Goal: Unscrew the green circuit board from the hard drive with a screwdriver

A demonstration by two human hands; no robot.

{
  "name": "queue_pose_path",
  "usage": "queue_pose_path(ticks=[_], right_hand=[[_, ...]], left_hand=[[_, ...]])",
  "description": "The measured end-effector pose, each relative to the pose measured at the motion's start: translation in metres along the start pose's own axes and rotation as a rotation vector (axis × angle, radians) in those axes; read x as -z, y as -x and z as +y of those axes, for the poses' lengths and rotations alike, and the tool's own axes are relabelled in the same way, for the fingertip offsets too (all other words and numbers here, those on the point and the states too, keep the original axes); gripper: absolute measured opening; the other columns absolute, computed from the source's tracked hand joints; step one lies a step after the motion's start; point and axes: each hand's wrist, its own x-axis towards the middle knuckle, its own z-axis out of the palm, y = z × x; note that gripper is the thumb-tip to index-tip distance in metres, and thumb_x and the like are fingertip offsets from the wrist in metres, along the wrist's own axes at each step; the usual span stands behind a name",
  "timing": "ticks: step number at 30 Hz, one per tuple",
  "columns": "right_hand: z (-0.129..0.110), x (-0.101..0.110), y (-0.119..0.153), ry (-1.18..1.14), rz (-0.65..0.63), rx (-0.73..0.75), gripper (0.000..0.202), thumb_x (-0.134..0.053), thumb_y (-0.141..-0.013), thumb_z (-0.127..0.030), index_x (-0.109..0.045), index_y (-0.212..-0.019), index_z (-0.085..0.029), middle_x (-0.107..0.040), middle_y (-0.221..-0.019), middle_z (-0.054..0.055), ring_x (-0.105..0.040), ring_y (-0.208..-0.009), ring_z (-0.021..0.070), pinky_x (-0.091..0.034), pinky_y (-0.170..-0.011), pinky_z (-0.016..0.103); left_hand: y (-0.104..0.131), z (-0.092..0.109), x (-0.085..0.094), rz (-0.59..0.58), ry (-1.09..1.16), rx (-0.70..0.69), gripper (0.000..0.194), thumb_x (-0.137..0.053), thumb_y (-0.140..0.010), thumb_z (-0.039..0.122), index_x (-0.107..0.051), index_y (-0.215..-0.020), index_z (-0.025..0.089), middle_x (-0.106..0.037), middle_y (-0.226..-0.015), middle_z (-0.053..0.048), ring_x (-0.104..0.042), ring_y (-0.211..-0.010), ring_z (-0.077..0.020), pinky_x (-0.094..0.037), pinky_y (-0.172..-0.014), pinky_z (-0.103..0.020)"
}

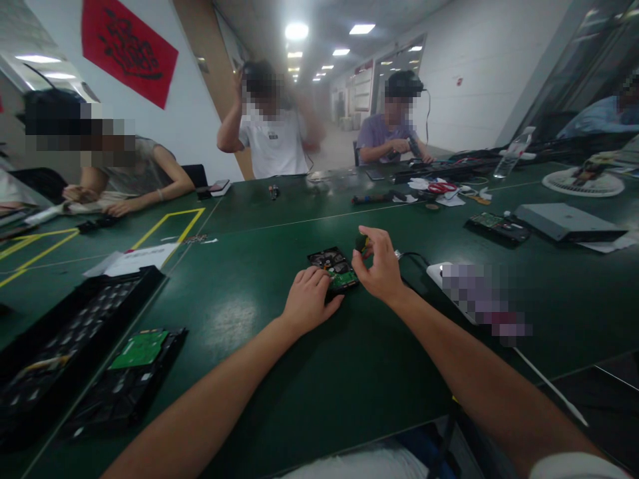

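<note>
A hard drive (pixel 343 280) lies flat on the green table in front of me, its green circuit board and black underside facing up. My left hand (pixel 308 293) grips its left side, with bent fingers over the edge and the thumb out along the near side. Pinched between the thumb and fingers of my right hand (pixel 378 265) is a screwdriver (pixel 361 243) with a short black and yellow handle, held just above the drive's right side. Its tip cannot be made out.
To the left lie a long black casing (pixel 74 332) and another board-bearing black part (pixel 134 379). A white power strip (pixel 449 283), a second hard drive (pixel 496 227) and a grey metal box (pixel 566 223) are on the right. Several people sit around the table (pixel 239 392).
</note>
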Motion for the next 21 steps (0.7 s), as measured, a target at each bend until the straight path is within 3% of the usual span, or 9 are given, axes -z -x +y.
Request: queue_pose_path(ticks=[3, 8, 17, 21], right_hand=[[0.0, -0.001, 0.0, 0.009, 0.002, -0.004, 0.057, -0.059, -0.095, -0.022, -0.043, -0.15, -0.029, -0.054, -0.137, 0.014, -0.062, -0.116, 0.029, -0.065, -0.089, 0.049], [-0.001, 0.001, 0.0, 0.036, 0.003, -0.023, 0.059, -0.06, -0.096, -0.024, -0.042, -0.152, -0.03, -0.055, -0.134, 0.014, -0.063, -0.11, 0.0285, -0.065, -0.085, 0.049], [-0.001, 0.004, 0.0, 0.018, -0.025, -0.025, 0.058, -0.059, -0.097, -0.024, -0.043, -0.153, -0.031, -0.053, -0.133, 0.013, -0.063, -0.106, 0.0265, -0.064, -0.086, 0.048], [0.0, 0.003, 0.0, 0.028, -0.02, -0.025, 0.059, -0.059, -0.097, -0.024, -0.041, -0.154, -0.03, -0.053, -0.132, 0.013, -0.063, -0.106, 0.0257, -0.064, -0.087, 0.047]], left_hand=[[-0.003, 0.002, -0.003, -0.037, -0.053, -0.013, 0.036, -0.066, -0.096, 0.048, -0.068, -0.115, 0.017, -0.068, -0.116, -0.015, -0.058, -0.116, -0.036, -0.049, -0.101, -0.055], [0.0, -0.003, -0.007, -0.032, -0.055, -0.037, 0.033, -0.065, -0.099, 0.039, -0.067, -0.129, 0.025, -0.068, -0.121, -0.012, -0.057, -0.117, -0.0345, -0.047, -0.1, -0.054], [0.005, -0.019, -0.006, -0.009, 0.023, -0.023, 0.031, -0.066, -0.1, 0.036, -0.071, -0.13, 0.03, -0.071, -0.129, -0.008, -0.054, -0.13, -0.0344, -0.042, -0.11, -0.058], [0.008, -0.026, -0.006, 0.0, 0.031, -0.029, 0.032, -0.064, -0.1, 0.034, -0.07, -0.131, 0.027, -0.069, -0.132, -0.009, -0.055, -0.13, -0.0335, -0.044, -0.11, -0.057]])
